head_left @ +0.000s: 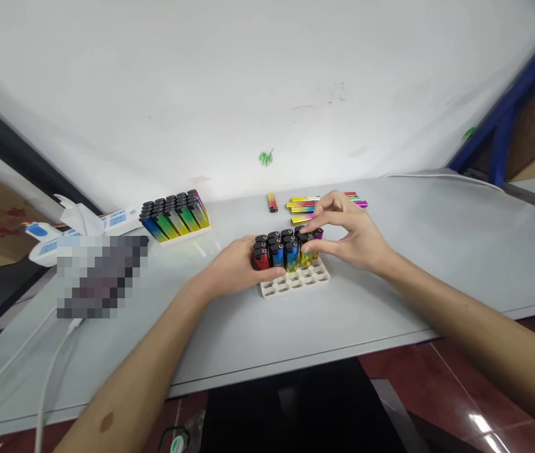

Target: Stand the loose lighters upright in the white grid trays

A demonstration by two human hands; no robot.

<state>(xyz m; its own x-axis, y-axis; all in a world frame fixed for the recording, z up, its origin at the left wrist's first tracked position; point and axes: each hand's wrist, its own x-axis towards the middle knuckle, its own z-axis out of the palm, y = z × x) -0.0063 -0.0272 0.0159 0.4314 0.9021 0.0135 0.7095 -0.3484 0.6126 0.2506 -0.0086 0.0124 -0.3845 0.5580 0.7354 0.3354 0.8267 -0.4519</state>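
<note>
A white tray with rows of holes lies on the table, its back rows filled with upright lighters with black tops. Around the left end of this group curves my left hand, its thumb across the front by the red lighter and its other fingers mostly hidden behind. My right hand pinches a yellow lighter between thumb and fingers at the front row's right part. Behind that hand, several colourful lighters lie flat on the table, partly covered by it.
A second tray packed with lighters stands at the back left. One red and yellow lighter lies alone near the wall. At left are a power strip, a blurred dark object and white cables. The table's front edge runs below my arms.
</note>
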